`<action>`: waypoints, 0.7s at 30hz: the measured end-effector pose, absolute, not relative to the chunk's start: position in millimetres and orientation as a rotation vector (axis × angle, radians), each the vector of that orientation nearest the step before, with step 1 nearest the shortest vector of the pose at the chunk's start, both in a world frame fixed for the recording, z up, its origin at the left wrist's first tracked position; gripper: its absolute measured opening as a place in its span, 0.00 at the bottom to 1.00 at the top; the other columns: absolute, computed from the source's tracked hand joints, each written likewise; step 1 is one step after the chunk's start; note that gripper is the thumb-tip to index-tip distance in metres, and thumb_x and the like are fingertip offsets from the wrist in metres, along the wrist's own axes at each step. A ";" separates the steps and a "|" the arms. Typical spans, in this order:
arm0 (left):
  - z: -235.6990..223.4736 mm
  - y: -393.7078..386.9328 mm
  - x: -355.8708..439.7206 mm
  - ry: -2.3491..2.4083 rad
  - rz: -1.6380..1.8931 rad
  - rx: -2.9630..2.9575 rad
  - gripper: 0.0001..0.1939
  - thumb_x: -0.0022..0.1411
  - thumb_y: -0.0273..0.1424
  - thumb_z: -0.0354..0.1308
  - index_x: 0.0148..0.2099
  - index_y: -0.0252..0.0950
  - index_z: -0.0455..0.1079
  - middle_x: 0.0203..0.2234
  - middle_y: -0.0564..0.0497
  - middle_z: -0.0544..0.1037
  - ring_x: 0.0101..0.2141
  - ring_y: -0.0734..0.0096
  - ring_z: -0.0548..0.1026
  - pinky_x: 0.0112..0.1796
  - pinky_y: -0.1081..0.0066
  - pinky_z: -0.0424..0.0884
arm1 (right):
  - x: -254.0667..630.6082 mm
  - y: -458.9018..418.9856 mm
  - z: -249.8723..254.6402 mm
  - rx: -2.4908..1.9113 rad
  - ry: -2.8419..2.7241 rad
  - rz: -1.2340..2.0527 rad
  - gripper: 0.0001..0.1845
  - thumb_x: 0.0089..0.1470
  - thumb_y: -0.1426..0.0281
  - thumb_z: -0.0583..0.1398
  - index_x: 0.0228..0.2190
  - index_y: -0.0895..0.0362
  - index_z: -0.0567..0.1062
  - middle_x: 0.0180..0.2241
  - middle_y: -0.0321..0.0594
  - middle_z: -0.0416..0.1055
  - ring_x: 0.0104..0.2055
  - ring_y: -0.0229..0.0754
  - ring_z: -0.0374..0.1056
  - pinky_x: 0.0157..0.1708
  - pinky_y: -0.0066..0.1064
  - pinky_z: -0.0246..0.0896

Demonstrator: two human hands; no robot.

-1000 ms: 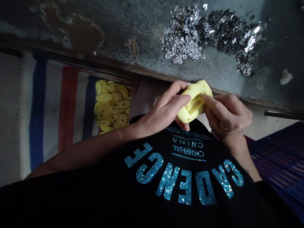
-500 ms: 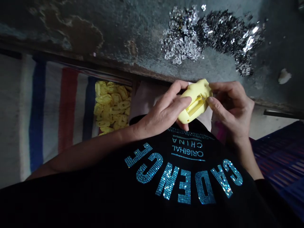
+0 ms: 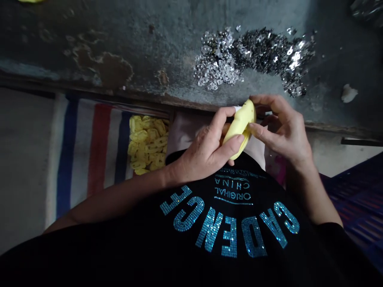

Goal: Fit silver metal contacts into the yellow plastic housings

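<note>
On the far left there is a dull grey floor [image 3: 24, 159], and beside it a sheet [image 3: 100, 147] with blue, white and red stripes; I can find no words on it. Above, a bit of a yellow thing [image 3: 31, 0] is cut by the picture's border. The table [image 3: 167, 44] runs across the whole top; it is dark grey, scratched, with brown worn patches whose borders are pale. Next comes a heap of yellow pieces [image 3: 148, 137], below the table's edge. The left hand [image 3: 206, 149] grasps one yellow plastic piece [image 3: 241, 123] between thumb and fingers; this piece is tilted, in the air, just before the table's edge. Below it, the black shirt [image 3: 134, 255] carries shining blue letters, upside down for the wearer: a big curved "CADENCE", its last letter looking more like F, then "ORIGIHAL" and "CHINA"; the smaller line is not readable. Many small silver metal parts [image 3: 260, 52] lie on the table behind. The right hand [image 3: 287, 131] has thumb and forefinger, both bent, at the yellow piece; whether they pinch it or only touch it, I cannot tell. Further right are a whitish lump [image 3: 349, 93] on the table and a blue crate [image 3: 359, 203] below.
</note>
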State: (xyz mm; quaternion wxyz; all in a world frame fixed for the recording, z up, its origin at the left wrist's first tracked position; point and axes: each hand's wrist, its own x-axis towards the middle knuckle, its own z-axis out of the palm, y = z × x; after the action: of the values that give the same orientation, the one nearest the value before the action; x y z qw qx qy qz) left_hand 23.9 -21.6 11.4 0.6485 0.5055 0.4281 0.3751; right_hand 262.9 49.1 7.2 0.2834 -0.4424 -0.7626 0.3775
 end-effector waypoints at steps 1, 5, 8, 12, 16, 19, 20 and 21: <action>13.0 -21.3 25.0 0.994 0.841 1.185 0.26 0.82 0.45 0.61 0.72 0.44 0.59 0.41 0.51 0.82 0.30 0.67 0.82 0.27 0.69 0.83 | 263.6 49.3 6.3 -1.176 -2.032 1.025 0.29 0.66 0.52 0.71 0.63 0.47 0.78 0.60 0.46 0.82 0.56 0.53 0.81 0.43 0.41 0.81; 18.5 -18.9 27.3 1.078 0.792 1.480 0.27 0.83 0.45 0.58 0.74 0.39 0.60 0.36 0.52 0.83 0.28 0.64 0.83 0.31 0.64 0.80 | 264.8 46.1 1.6 -1.119 -2.049 0.973 0.28 0.66 0.60 0.71 0.64 0.48 0.76 0.58 0.46 0.81 0.55 0.53 0.80 0.43 0.43 0.82; 22.3 -16.8 27.8 1.082 0.788 1.727 0.27 0.82 0.41 0.59 0.75 0.38 0.62 0.41 0.48 0.86 0.36 0.59 0.86 0.39 0.61 0.82 | 264.3 36.6 -7.0 -1.084 -2.034 0.832 0.30 0.67 0.58 0.69 0.66 0.46 0.73 0.60 0.46 0.78 0.58 0.56 0.79 0.47 0.47 0.84; 28.5 -16.0 28.4 0.954 0.787 1.910 0.32 0.78 0.38 0.65 0.77 0.38 0.64 0.62 0.40 0.84 0.52 0.53 0.87 0.54 0.58 0.85 | 265.1 20.6 -22.6 -1.037 -1.849 0.654 0.28 0.70 0.53 0.65 0.67 0.41 0.72 0.60 0.48 0.76 0.62 0.61 0.77 0.53 0.55 0.83; 33.0 -15.0 27.6 0.843 0.744 1.820 0.47 0.68 0.43 0.78 0.82 0.45 0.63 0.69 0.41 0.81 0.59 0.47 0.86 0.64 0.52 0.83 | 267.9 12.6 -32.2 -0.961 -1.679 0.425 0.29 0.67 0.44 0.64 0.63 0.39 0.75 0.52 0.51 0.77 0.54 0.65 0.76 0.51 0.62 0.79; 31.9 -12.8 26.2 0.804 0.736 1.794 0.48 0.64 0.43 0.82 0.79 0.43 0.69 0.66 0.40 0.82 0.58 0.48 0.86 0.63 0.52 0.84 | 270.6 11.5 -34.1 -0.974 -1.673 0.338 0.31 0.67 0.40 0.60 0.64 0.39 0.72 0.50 0.51 0.75 0.51 0.64 0.75 0.50 0.64 0.77; 30.2 -12.2 25.8 0.792 0.748 1.814 0.46 0.64 0.44 0.82 0.78 0.42 0.71 0.64 0.40 0.83 0.56 0.50 0.86 0.60 0.54 0.85 | 271.4 11.4 -34.0 -0.991 -1.693 0.329 0.31 0.68 0.40 0.58 0.64 0.39 0.71 0.51 0.52 0.74 0.52 0.65 0.75 0.52 0.65 0.76; 27.8 -11.7 25.6 0.780 0.768 1.839 0.43 0.65 0.45 0.81 0.76 0.40 0.73 0.61 0.41 0.84 0.53 0.53 0.87 0.57 0.57 0.87 | 272.1 11.3 -33.6 -0.997 -1.705 0.322 0.32 0.67 0.39 0.57 0.65 0.39 0.70 0.51 0.52 0.74 0.53 0.66 0.74 0.53 0.66 0.75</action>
State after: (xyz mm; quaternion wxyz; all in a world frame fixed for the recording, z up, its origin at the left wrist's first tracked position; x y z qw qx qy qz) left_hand 25.6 -11.7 27.8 0.4801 0.7538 0.3196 0.3149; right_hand 272.1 11.3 -33.6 0.5397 -0.4195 -0.7172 0.1355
